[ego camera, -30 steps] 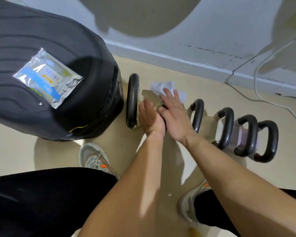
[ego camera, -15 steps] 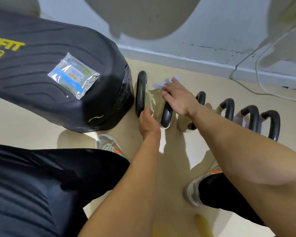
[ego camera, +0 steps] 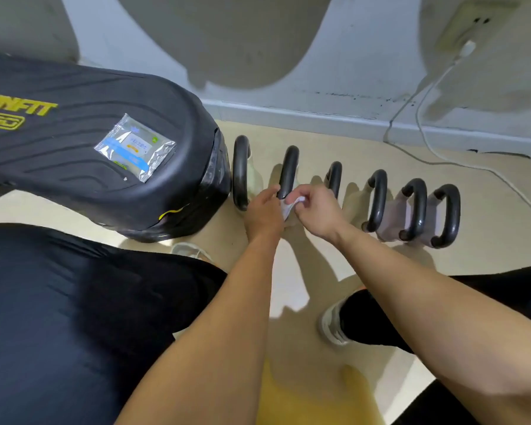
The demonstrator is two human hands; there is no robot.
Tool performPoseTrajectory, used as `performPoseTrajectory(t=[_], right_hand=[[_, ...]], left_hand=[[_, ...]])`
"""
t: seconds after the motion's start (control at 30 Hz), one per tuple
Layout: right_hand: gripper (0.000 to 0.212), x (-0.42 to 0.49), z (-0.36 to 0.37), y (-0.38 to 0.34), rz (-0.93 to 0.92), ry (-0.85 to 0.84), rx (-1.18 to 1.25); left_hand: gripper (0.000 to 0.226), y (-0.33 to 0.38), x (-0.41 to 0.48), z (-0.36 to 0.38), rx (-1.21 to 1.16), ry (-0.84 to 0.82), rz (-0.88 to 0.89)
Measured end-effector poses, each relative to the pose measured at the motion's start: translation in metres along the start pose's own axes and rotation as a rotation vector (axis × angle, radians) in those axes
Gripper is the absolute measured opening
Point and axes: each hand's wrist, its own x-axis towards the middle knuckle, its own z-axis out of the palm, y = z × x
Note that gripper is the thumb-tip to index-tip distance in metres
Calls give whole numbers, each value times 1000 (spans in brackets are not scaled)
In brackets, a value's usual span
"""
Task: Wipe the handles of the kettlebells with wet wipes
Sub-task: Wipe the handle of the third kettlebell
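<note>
Several kettlebells stand in a row on the beige floor, their black handles upright. Over the near end of the second handle [ego camera: 289,170] my left hand [ego camera: 262,211] and my right hand [ego camera: 314,210] meet. Between them is a crumpled white wet wipe [ego camera: 290,207]; my right hand pinches it and my left hand's fingers curl at its other side, next to that handle's near end. The first handle [ego camera: 240,170] stands just left of my left hand. The third handle [ego camera: 334,177] is partly hidden behind my right hand.
A black exercise platform [ego camera: 74,167] fills the left, with a silver-and-blue wet wipe pack [ego camera: 134,147] lying on top. Three more kettlebell handles [ego camera: 414,210] stand to the right. A white cable [ego camera: 436,142] runs from a wall socket across the floor. My shoes and dark trousers are below.
My right hand pulled back from the far end of the second handle to its near end, bringing the wipe. My left hand rose to meet it. The camera moved back.
</note>
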Motion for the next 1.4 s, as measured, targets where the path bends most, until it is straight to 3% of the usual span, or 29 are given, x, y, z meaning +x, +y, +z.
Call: performPoseTrajectory(t=[0.13,0.2,0.3,0.37,0.47,0.6,0.73,0.83,0.87,0.97,1.03,1.1,1.27,1.4], right_hand=[[26,-12,-41,1,99,77,276],[30,-19,-64,4,128,115,345],[35,-25,-91,16,196,141,357],[34,-26,-103,27,235,130,356],[24,-23,-114,41,290,120,361],[12,-9,-119,59,334,131,348],[36,8,-112,69,362,155,306],[52,24,-99,69,377,202,333],[54,29,-96,69,366,208,317],[48,35,-90,73,337,192,239],[33,38,-89,79,343,195,244],[25,37,-92,84,366,200,263],[63,34,-90,80,341,226,42],[71,31,-71,76,301,260,-214]], left_hand=[[32,14,-18,14,98,-217,201],[38,20,-22,27,147,-233,278],[15,26,-24,38,306,-213,454],[17,29,-20,41,434,-231,535],[22,37,-6,49,563,-253,459],[22,48,17,61,507,-302,319],[17,51,26,70,126,-397,108],[44,40,36,76,169,-490,62],[47,36,38,77,234,-485,90],[8,28,47,81,314,-290,158],[6,28,49,83,308,-174,139],[15,27,51,88,334,-116,156],[40,26,49,96,511,-24,255],[53,21,49,104,596,-22,286]])
